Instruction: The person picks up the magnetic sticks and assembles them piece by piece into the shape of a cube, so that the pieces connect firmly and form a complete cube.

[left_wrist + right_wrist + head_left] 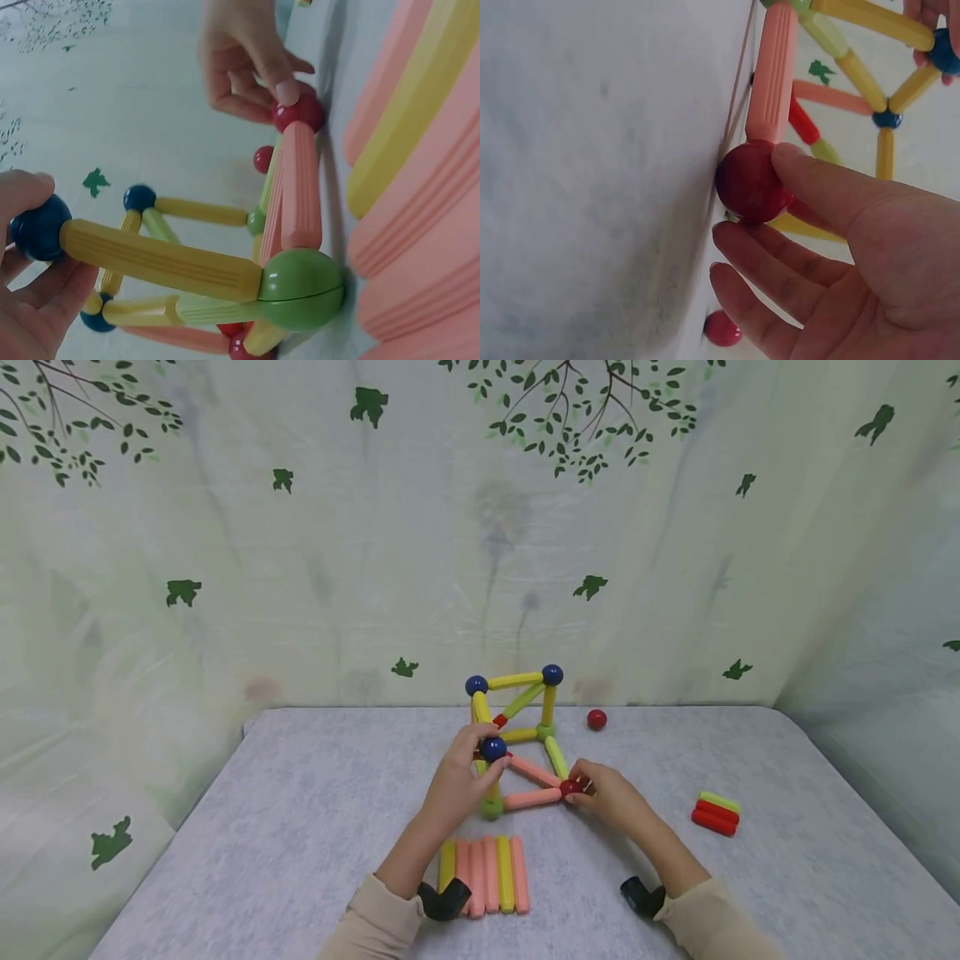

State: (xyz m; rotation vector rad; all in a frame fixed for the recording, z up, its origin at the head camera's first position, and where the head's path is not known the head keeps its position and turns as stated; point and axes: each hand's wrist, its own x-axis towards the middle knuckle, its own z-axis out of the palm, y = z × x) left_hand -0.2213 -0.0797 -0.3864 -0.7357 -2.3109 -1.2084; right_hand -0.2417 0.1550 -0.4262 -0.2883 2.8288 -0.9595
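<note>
Head view: left hand point(456, 785) pinches blue ball point(492, 748), right hand point(611, 797) pinches red ball point(571, 788), both on the rod frame point(517, 735) at frame centre, mid table point(300, 827). Frame prob light, stiff rods, joints likely pop apart; hold by balls. Spare rods point(487, 874) lower centre.

Stick-and-ball frame point(517, 743) upright on table — blue ball point(492, 748) pinched, red corner ball point(570, 788) pinched
</note>
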